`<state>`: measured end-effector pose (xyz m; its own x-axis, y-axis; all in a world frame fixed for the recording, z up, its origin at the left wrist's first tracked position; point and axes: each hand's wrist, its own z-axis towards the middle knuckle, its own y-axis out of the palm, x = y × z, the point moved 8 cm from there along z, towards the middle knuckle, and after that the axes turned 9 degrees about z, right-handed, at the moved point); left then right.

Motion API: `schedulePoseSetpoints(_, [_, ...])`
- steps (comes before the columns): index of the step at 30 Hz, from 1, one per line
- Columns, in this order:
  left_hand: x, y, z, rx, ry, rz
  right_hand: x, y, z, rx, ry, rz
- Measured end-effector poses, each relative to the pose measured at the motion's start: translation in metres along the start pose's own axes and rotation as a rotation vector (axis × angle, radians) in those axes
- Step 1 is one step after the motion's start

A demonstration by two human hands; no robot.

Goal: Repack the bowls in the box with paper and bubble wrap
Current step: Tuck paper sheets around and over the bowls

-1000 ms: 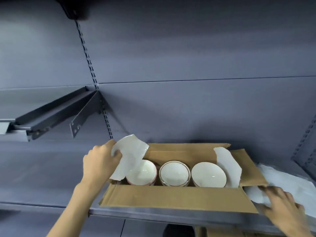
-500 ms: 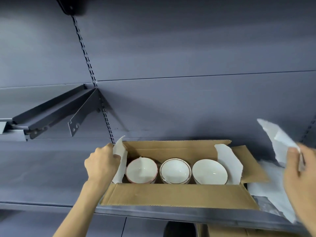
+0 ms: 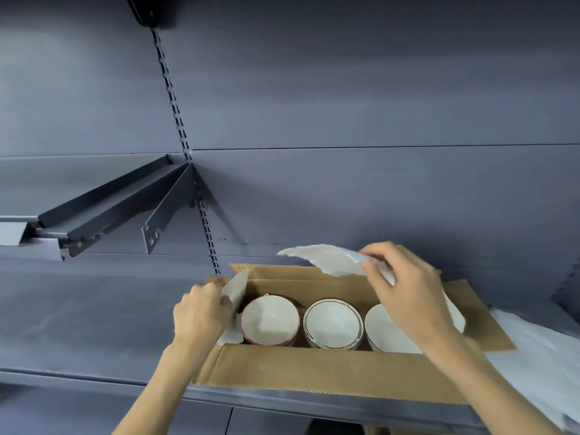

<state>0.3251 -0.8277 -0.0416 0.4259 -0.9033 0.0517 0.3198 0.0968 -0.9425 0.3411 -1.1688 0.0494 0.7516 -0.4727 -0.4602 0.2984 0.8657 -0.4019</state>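
right hand point(image 3: 405, 296) pinches a paper sheet point(image 3: 326, 262) over the bowls point(image 3: 332, 323) — lay it flat, while left hand point(image 3: 201, 312) grips the end paper point(image 3: 233, 296).

Dark grey metal shelving bay

A slotted upright rail point(image 3: 175, 114) runs down the grey back panel point(image 3: 345, 89). Left of it, an angled shelf bracket point(image 3: 163, 215) carries a higher shelf point(image 3: 103, 211) seen from below. A wide lower shelf point(image 3: 78, 312) spans the foreground. A dark object point(image 3: 150, 11) sits at the rail's top, unclear.
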Motion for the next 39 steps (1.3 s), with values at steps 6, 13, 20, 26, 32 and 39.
schedulePoseSetpoints(6, [0.01, 0.004, 0.003, 0.096, 0.014, -0.042, 0.018, 0.092, -0.011, -0.217, 0.222, 0.006])
schedulePoseSetpoints(13, [0.013, 0.021, -0.005, 0.028, 0.042, 0.032, 0.042, 0.14, -0.028, -0.33, 0.286, 0.017])
schedulePoseSetpoints(20, [-0.002, 0.026, 0.0, 0.049, -0.009, -0.172, 0.058, 0.16, -0.027, -0.351, 0.358, 0.044])
schedulePoseSetpoints(26, [-0.019, 0.031, -0.006, -0.095, -0.035, -0.211, 0.071, 0.17, -0.023, -0.426, 0.306, -0.094])
schedulePoseSetpoints(32, [-0.012, 0.04, -0.007, -0.208, 0.099, 0.078, 0.076, 0.18, -0.022, -0.419, 0.369, -0.04])
schedulePoseSetpoints(39, [-0.001, 0.048, -0.008, -0.22, 0.065, 0.057, 0.081, 0.198, -0.014, -0.474, 0.438, -0.081])
